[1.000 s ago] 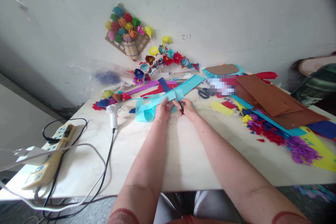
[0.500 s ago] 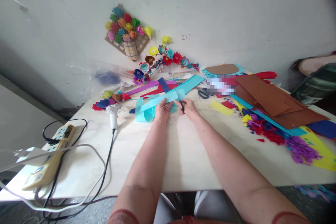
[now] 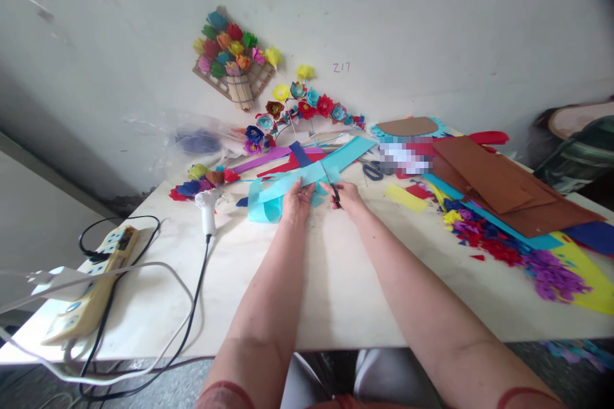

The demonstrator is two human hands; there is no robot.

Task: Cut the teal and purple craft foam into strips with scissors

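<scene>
Between the fingers of my left hand (image 3: 297,202) is a long light-blue paper strip (image 3: 283,186), whose left end curls round into a loop on the table. My right hand (image 3: 349,198) grips a pair of scissors (image 3: 335,193) by black handles, with the blades pointing away and reaching over the strip. Small light-blue pieces (image 3: 317,197) lie just below the strip, between my hands. Behind it rest a wider turquoise sheet (image 3: 352,152), a dark blue strip (image 3: 300,154) and red paper.
A white glue gun (image 3: 207,212) stands left, its black cord running to a power strip (image 3: 93,287). Paper flowers (image 3: 307,105) line the wall. A second pair of scissors (image 3: 373,170) lies right of centre, near brown sheets (image 3: 515,185) and colourful scraps (image 3: 499,243).
The scissors' handles have shifted slightly to the right and spread a little at my right hand. My left hand keeps its hold on the strip, almost in place.
</scene>
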